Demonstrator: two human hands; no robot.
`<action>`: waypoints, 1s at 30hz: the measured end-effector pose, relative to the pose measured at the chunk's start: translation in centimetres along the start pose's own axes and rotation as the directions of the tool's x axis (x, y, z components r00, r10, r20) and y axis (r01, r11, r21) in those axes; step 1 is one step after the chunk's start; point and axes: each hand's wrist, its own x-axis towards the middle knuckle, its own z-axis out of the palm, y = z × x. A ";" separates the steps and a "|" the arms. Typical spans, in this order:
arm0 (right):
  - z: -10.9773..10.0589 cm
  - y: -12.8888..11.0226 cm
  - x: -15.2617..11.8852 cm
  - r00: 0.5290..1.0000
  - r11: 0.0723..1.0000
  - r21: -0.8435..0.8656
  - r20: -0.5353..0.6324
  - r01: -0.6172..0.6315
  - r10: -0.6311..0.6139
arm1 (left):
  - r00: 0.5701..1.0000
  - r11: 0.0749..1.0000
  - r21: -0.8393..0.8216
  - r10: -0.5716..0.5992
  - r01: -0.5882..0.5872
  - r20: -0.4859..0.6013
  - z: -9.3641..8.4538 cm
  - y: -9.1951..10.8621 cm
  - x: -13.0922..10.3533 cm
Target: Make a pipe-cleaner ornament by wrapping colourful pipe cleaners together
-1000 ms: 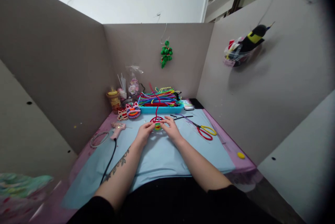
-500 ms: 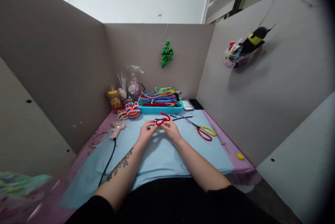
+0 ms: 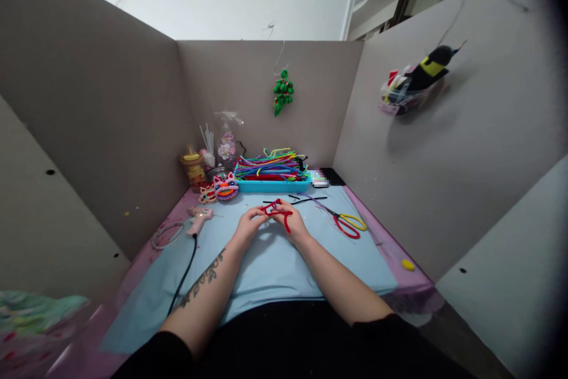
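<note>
Between my fingers, above the blue cloth, is a red pipe cleaner (image 3: pixel 287 223) bent into a small loop, with a bit of purple at it. My left hand (image 3: pixel 250 223) pinches the loop's left side. Closed on its right side is my right hand (image 3: pixel 291 220), and the pipe cleaner's loose end hangs down over that hand's back. Just beyond my hands lie black pipe cleaners (image 3: pixel 310 200). Scissors (image 3: pixel 348 224) with one red and one yellow handle rest to the right of my right hand.
A blue tray (image 3: pixel 273 187) heaped with coloured pipe cleaners stands at the back. Left of it sit a lion-face ornament (image 3: pixel 226 188) and a lidded cup (image 3: pixel 193 169). A pink glue gun (image 3: pixel 199 220) with a black cord lies at left. Grey panels enclose three sides.
The red pipe cleaner has been turned in my fingers: its loose end, which pointed up and away, now hangs toward me over my right hand. Both hands stay in nearly the same place.
</note>
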 end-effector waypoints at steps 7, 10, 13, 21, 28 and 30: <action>-0.3 0.2 0.2 0.999 0.987 -0.157 -0.015 0.030 -0.033 | 0.979 0.948 0.286 0.173 -0.137 -0.107 -0.1 0.7 -0.3; -0.5 0.3 0.3 0.998 0.972 -0.225 -0.001 0.068 -0.070 | 0.943 0.908 0.356 0.293 -0.222 -0.159 -0.3 1.1 -0.5; -0.6 0.2 0.3 0.993 0.953 -0.278 0.028 0.119 -0.115 | 0.975 0.943 0.254 0.224 -0.216 -0.005 0.0 1.2 -0.6; 0.0 -1.0 -0.9 0.949 0.822 -0.483 0.068 0.302 -0.309 | 0.998 0.991 -0.134 0.000 -0.009 -0.065 0.3 0.2 0.0; 0.4 -1.0 -1.1 0.902 0.702 -0.587 0.126 0.403 -0.413 | 1.000 0.998 -0.070 -0.010 0.008 -0.026 0.7 0.8 -0.5; 0.3 -1.0 -1.1 0.900 0.696 -0.591 0.127 0.407 -0.418 | 0.998 0.998 -0.047 0.032 -0.034 -0.045 0.9 1.0 -0.7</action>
